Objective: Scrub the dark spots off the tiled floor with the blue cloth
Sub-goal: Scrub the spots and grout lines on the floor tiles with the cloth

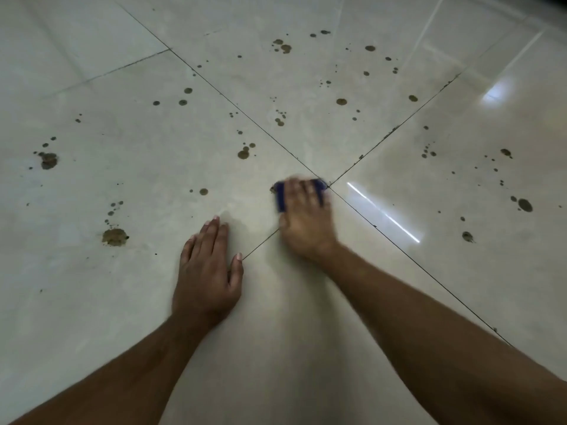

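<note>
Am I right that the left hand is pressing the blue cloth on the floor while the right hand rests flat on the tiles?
Not quite: the sides are swapped. In the head view the right hand presses the blue cloth on the tiled floor, near where the grout lines cross, while the left hand rests flat on the tiles.

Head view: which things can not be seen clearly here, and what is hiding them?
- Blue cloth: mostly hidden under the right hand; only its left and top edges show.
- Right hand: motion-blurred, so its grip is unclear.
- Dark spot beside the cloth: partly covered by it.
- Tiled floor beneath the left hand and both forearms: hidden.
- Smallest specks at the far side: too small to tell dirt from marks.
</note>
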